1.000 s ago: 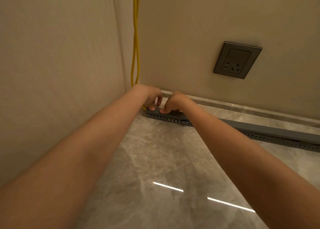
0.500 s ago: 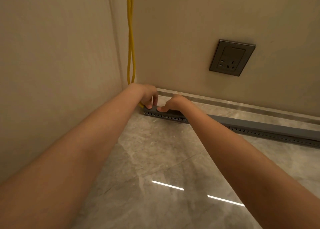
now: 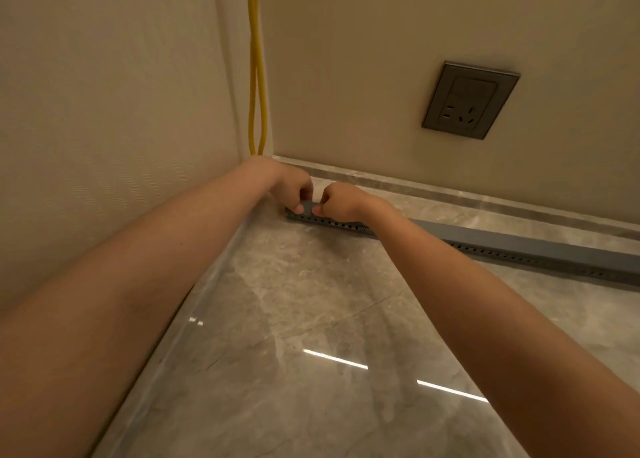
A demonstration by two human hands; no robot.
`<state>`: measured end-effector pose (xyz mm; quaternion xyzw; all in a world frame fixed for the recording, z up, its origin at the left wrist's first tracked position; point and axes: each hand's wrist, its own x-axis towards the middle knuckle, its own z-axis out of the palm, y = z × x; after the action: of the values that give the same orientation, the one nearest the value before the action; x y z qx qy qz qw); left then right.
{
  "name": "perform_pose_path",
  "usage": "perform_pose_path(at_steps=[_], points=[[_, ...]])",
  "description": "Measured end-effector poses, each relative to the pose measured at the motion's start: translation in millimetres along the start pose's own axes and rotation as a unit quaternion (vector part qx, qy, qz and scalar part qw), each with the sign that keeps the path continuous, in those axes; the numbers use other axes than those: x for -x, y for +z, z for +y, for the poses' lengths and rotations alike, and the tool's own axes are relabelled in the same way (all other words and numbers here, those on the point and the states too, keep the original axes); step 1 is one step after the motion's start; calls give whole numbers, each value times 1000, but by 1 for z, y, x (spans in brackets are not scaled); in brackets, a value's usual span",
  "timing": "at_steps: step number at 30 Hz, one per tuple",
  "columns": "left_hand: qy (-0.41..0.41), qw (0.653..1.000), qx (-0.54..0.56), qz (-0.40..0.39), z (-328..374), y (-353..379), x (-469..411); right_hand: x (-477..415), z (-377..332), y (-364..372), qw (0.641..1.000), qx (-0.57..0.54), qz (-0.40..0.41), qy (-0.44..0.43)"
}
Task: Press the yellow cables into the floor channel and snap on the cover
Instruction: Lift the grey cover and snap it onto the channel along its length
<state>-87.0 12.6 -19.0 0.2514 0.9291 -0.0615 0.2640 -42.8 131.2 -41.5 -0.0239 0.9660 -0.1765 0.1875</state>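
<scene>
Yellow cables (image 3: 257, 77) hang as a pair down the wall corner, well left of the wall socket (image 3: 469, 99), and pass out of sight behind the left hand (image 3: 294, 189). Below the socket, the grey floor channel (image 3: 325, 220) lies along the marble floor (image 3: 311, 319) with its perforated side showing and the grey cover (image 3: 519, 241) on top. Both hands meet at the channel's end, down and left of the socket. The left hand's curled fingers grip the cover's end, and the right hand (image 3: 341, 201), just beside it, pinches the same end. Whether that end is fully seated cannot be told.
</scene>
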Motion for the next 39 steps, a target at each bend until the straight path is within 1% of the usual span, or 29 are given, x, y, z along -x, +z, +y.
perform_pose_path(at_steps=[3, 9, 11, 12, 14, 16, 17, 19, 20, 22, 25, 28, 32, 34, 39], points=[[11, 1000, -10, 13, -2, 1, -1, -1, 2, -1, 1000, -2, 9, -9], [5, 1000, -15, 9, 0, -7, -3, -6, 6, -9, 1000, -9, -6, -13], [2, 1000, -13, 2, -1, -8, -5, -1, 10, -5, 999, -13, -24, -29], [1, 1000, -11, -4, -1, -10, -6, 3, 13, 0, 999, -3, -20, -45], [8, 1000, -3, -7, -3, -12, -6, 9, 17, 11, 995, 44, 33, -84], [20, 1000, 9, 2, -4, -11, -4, 11, 21, 18, 988, 52, 100, -106], [26, 1000, 15, 7, -4, -9, -3, 12, 22, 19, 986, 47, 116, -109], [36, 999, 10, 8, -3, 0, 1, 13, 19, 14, 986, 51, 117, -107], [42, 999, -4, 12, -3, 5, 3, 13, 16, 12, 987, 60, 108, -101], [49, 996, -38, 57, -4, 13, 5, 14, 9, 6, 986, 102, 90, -95], [48, 992, -50, 103, -6, 15, 7, 14, 5, 4, 981, 137, 101, -97], [42, 991, -34, 124, -10, 18, 10, 15, 6, 7, 976, 151, 121, -104], [11, 993, -9, 120, -16, 16, 12, 16, 1, 4, 969, 186, 116, -118], [-1, 993, 5, 118, -18, 14, 11, 16, -4, 4, 960, 212, 126, -129], [-12, 993, 6, 118, -17, 11, 8, 13, -4, 18, 919, 317, 159, -171]])
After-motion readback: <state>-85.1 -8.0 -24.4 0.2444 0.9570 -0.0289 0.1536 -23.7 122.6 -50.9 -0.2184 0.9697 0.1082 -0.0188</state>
